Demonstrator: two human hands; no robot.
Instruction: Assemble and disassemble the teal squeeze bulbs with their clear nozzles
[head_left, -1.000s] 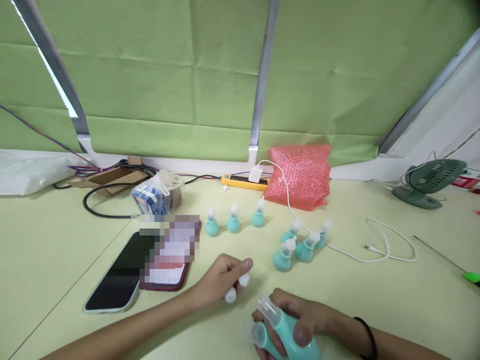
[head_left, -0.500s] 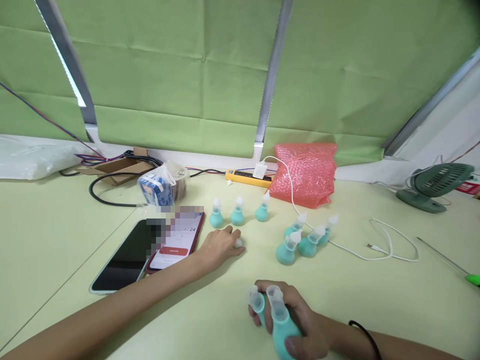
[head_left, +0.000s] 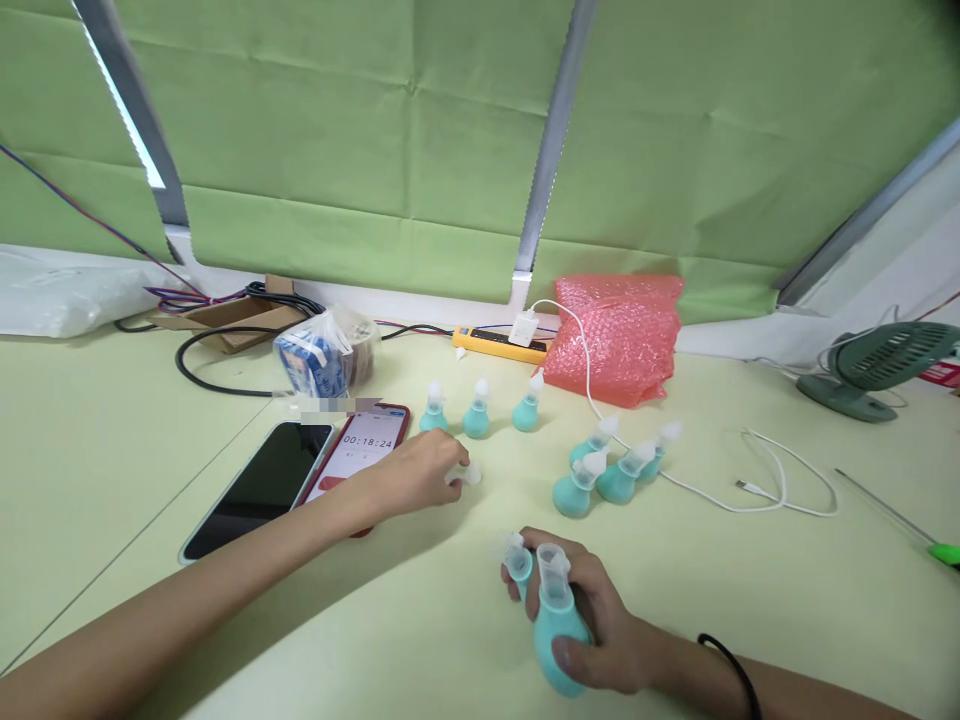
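My left hand (head_left: 427, 472) is closed above the table, thumb and fingertips pinching a small translucent nozzle tip (head_left: 471, 475). My right hand (head_left: 600, 615) is wrapped round two teal bulb nasal aspirators. The nearer aspirator (head_left: 561, 640) stands upright with its clear neck open at the top, my thumb across its bulb. The farther aspirator (head_left: 519, 568) is held by the fingers, its clear neck facing me and its bulb partly hidden. Beyond my left hand stand three tipped aspirators (head_left: 476, 418) in a row. Several more aspirators (head_left: 576, 492) cluster to the right, tips leaning right.
Two phones (head_left: 262, 490) lie at left, one partly under my left forearm. A loose tip (head_left: 460, 354) lies by the yellow power strip (head_left: 499, 345). Around them are a red bubble-wrap bag (head_left: 619, 335), white cable (head_left: 720, 508), green fan (head_left: 862, 370), screwdriver (head_left: 892, 510) and bagged blue packet (head_left: 319, 360).
My left fingers, spread over the nozzle tip before, now pinch it, and the hand has drawn slightly left. My right hand keeps both aspirators, the nearer one held more upright. The view shifts slightly.
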